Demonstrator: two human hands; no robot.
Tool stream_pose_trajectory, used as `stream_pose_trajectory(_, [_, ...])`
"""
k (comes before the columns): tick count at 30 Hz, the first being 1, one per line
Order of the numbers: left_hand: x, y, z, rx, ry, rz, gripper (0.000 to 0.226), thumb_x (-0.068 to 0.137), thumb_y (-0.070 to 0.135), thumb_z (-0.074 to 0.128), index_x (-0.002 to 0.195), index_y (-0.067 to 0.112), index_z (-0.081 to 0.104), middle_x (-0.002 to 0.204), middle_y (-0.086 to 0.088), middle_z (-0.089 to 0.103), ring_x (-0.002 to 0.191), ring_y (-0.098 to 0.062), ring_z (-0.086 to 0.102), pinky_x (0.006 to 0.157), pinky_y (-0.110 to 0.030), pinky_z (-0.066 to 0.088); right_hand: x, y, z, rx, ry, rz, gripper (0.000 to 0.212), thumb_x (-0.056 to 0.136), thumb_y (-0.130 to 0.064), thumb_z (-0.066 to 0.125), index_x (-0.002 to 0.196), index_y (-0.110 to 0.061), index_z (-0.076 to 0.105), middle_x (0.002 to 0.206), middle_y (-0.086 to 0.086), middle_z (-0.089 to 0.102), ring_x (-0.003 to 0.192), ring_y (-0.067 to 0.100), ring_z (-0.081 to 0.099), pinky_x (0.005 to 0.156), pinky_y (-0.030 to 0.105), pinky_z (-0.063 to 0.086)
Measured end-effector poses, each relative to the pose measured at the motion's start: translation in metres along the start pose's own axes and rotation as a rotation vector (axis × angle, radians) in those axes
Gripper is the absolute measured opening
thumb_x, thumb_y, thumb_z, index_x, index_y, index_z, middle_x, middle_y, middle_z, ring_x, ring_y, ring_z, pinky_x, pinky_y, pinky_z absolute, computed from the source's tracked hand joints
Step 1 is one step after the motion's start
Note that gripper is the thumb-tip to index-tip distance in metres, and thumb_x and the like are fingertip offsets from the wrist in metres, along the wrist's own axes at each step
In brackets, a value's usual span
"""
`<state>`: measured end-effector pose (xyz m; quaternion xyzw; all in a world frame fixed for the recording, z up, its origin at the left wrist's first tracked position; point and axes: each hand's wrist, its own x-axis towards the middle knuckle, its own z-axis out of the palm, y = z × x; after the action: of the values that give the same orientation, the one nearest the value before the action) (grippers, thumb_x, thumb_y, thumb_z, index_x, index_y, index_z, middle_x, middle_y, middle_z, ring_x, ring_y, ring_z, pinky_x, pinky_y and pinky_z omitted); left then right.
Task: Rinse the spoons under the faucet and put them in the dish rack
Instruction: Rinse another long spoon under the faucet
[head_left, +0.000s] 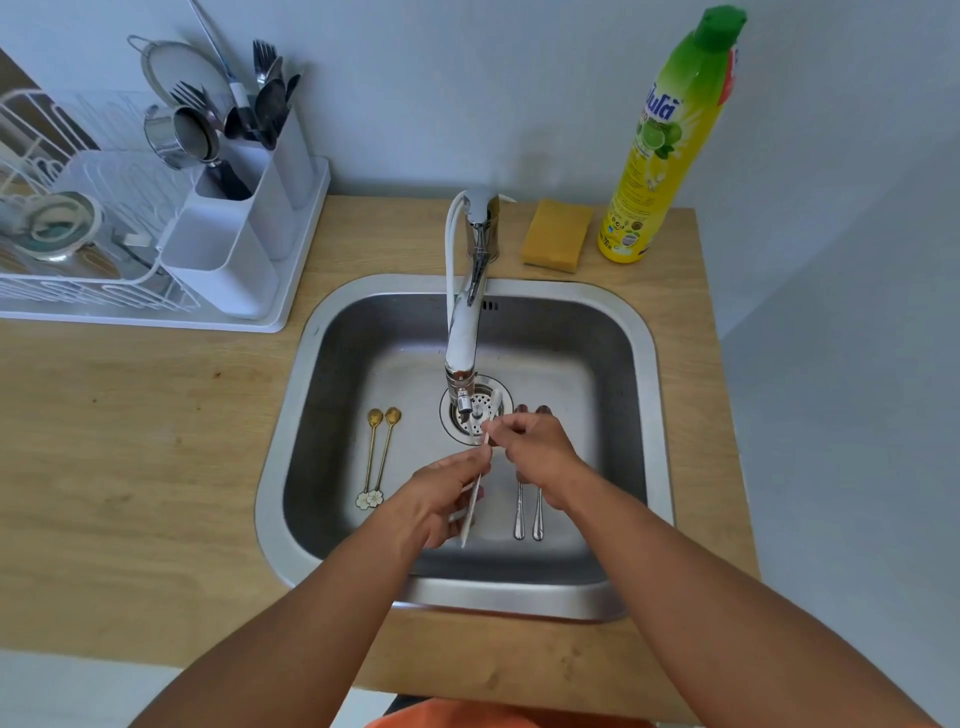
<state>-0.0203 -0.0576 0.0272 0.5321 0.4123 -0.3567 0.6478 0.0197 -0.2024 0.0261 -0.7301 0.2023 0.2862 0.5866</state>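
**One head camera, looking down**

A single wide-angle view from the person's head faces forward and steeply down, close above the sink (291, 415), taking in the counter (130, 467), rack (78, 291) and back wall (467, 93).

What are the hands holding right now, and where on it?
Both hold one white spoon: the left hand grips its handle, and the right hand pinches it nearer the bowl end.

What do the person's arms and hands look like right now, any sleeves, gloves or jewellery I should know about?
Both forearms are bare up to the frame's lower edge: no sleeves show. The left hand and right hand wear no gloves, and no watch, bracelet or ring is visible. The fingernails look short and plain, though they are small in this view. A strip of orange clothing shows at the bottom edge, between the arms.
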Motion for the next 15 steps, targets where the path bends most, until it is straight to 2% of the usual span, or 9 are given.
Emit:
stream_pose_trajectory(3, [0.008, -0.002, 0.002, 0.156, 0.095, 0.104, 0.029, 0.079, 0.048, 0.086, 0.095, 0.025, 0.081, 0.091, 0.011, 0.080, 0.095, -0.017, 0.067, 0.078, -0.036, 0.050, 0.001, 0.005, 0.001, -0.065, 0.059, -0.035, 0.013, 0.097, -0.033, 0.069, 0.086, -0.030, 0.076, 0.079, -0.016, 0.073, 0.061, -0.001, 0.053, 0.058, 0.021, 0.041])
stream_pose_trajectory(5, [0.013, 0.003, -0.003, 0.281, 0.141, 0.189, 0.035, 0.076, 0.057, 0.084, 0.092, 0.026, 0.079, 0.084, 0.015, 0.079, 0.093, -0.015, 0.069, 0.071, -0.034, 0.050, 0.005, 0.007, -0.005, -0.091, 0.129, -0.016, 0.016, 0.097, -0.031, 0.068, 0.083, -0.027, 0.076, 0.091, -0.007, 0.075, 0.064, 0.006, 0.056, 0.061, 0.027, 0.046])
stream_pose_trajectory(7, [0.022, 0.012, -0.016, 0.334, 0.229, 0.284, 0.035, 0.074, 0.059, 0.085, 0.088, 0.027, 0.079, 0.084, 0.015, 0.078, 0.089, -0.014, 0.070, 0.068, -0.031, 0.050, 0.009, 0.009, -0.015, -0.152, 0.216, -0.004, 0.020, 0.096, -0.029, 0.068, 0.080, -0.022, 0.078, 0.088, -0.001, 0.076, 0.070, 0.016, 0.063, 0.067, 0.035, 0.055])
stream_pose_trajectory(9, [0.033, 0.022, -0.036, 0.355, 0.368, 0.367, 0.029, 0.076, 0.051, 0.087, 0.090, 0.025, 0.082, 0.093, 0.010, 0.080, 0.090, -0.015, 0.071, 0.076, -0.030, 0.053, 0.014, 0.012, -0.026, -0.228, 0.266, -0.003, 0.022, 0.096, -0.022, 0.064, 0.083, -0.014, 0.080, 0.083, 0.004, 0.076, 0.078, 0.026, 0.069, 0.073, 0.037, 0.058])
stream_pose_trajectory(11, [0.043, 0.029, -0.057, 0.473, 0.505, 0.400, 0.025, 0.082, 0.042, 0.085, 0.100, 0.024, 0.083, 0.107, 0.001, 0.078, 0.094, -0.018, 0.068, 0.085, -0.029, 0.052, 0.019, 0.017, -0.036, -0.283, 0.278, 0.008, 0.024, 0.098, -0.015, 0.060, 0.089, -0.008, 0.081, 0.090, 0.013, 0.078, 0.088, 0.032, 0.073, 0.078, 0.036, 0.058])
stream_pose_trajectory(15, [0.054, 0.031, -0.081, 0.692, 0.650, 0.363, 0.022, 0.085, 0.037, 0.079, 0.104, 0.027, 0.081, 0.114, -0.004, 0.074, 0.087, -0.020, 0.061, 0.078, -0.030, 0.048, 0.029, 0.024, -0.047, -0.393, 0.336, 0.071, 0.022, 0.101, -0.011, 0.055, 0.088, -0.009, 0.072, 0.100, 0.014, 0.075, 0.096, 0.031, 0.070, 0.076, 0.031, 0.052])
